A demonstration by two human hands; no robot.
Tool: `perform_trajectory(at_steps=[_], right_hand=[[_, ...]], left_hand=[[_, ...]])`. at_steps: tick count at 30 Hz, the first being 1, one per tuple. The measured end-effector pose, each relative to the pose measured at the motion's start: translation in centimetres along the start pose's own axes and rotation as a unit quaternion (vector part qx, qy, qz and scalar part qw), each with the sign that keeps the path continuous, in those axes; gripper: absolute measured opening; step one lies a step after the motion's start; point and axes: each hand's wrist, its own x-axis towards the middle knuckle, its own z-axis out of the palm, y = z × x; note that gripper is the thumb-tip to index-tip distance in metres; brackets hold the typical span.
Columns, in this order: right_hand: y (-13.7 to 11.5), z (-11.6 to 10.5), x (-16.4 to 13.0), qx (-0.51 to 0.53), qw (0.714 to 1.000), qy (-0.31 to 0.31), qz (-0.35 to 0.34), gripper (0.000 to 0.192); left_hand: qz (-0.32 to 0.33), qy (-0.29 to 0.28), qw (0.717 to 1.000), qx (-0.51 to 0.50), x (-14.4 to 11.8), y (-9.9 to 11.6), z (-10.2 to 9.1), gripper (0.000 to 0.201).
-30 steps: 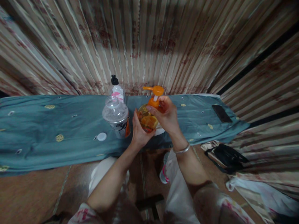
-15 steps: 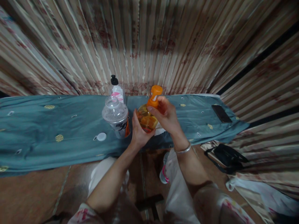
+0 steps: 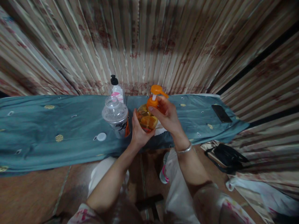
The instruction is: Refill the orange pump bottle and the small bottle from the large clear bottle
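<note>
A pump bottle (image 3: 146, 118) of amber liquid stands upright on the cloth-covered table. My left hand (image 3: 139, 133) is wrapped round its lower left side. At its neck, my right hand (image 3: 168, 115) has thumb and fingers closed on the orange collar of the pump head (image 3: 157, 90). The pump's spout points to the right, above my right fingers. Just left of my left hand is a clear plastic bottle (image 3: 116, 113) with an open mouth. A white cap (image 3: 101, 137) lies flat beside it.
Behind the clear bottle stands another pump bottle (image 3: 117, 92) with a black top. White paper (image 3: 160, 130) lies by the amber bottle. A dark phone (image 3: 221, 114) rests at the table's right end. Pleated curtains (image 3: 144, 43) hang behind. A black bag (image 3: 225, 155) is on the floor at right.
The orange pump head has turned, so its spout now points right instead of toward me. My right hand has shifted slightly; my left hand keeps its place on the bottle.
</note>
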Motion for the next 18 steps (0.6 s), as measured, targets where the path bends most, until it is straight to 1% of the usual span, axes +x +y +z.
perform_trajectory(at_steps=[3,6,9,11,14,16,18], right_hand=[[-0.3,-0.3,0.0,-0.006,1.000,-0.015,-0.006,0.071],[0.0,0.1,0.1,-0.011,1.000,0.007,-0.005,0.080],[0.3,0.4,0.1,-0.007,1.000,0.024,-0.001,0.078],[0.2,0.2,0.1,-0.013,1.000,0.010,0.001,0.071],[-0.4,-0.4,-0.1,-0.031,0.999,-0.037,0.004,0.062],[-0.7,-0.7,-0.2,-0.030,0.998,-0.051,0.003,0.064],[-0.8,-0.5,-0.2,-0.021,0.999,-0.042,-0.001,0.071]], left_hand=[[-0.006,0.001,1.000,0.006,0.0,0.1,0.0,0.149],[-0.005,0.004,1.000,0.002,0.0,0.2,0.1,0.147],[-0.006,0.010,1.000,-0.009,0.0,0.2,0.2,0.146],[-0.009,0.008,1.000,-0.011,0.0,0.1,0.2,0.148],[-0.012,0.004,1.000,-0.005,0.0,0.1,0.1,0.151],[-0.011,0.006,1.000,-0.001,0.0,0.1,0.0,0.151],[-0.009,0.009,1.000,-0.001,0.0,0.1,0.0,0.150]])
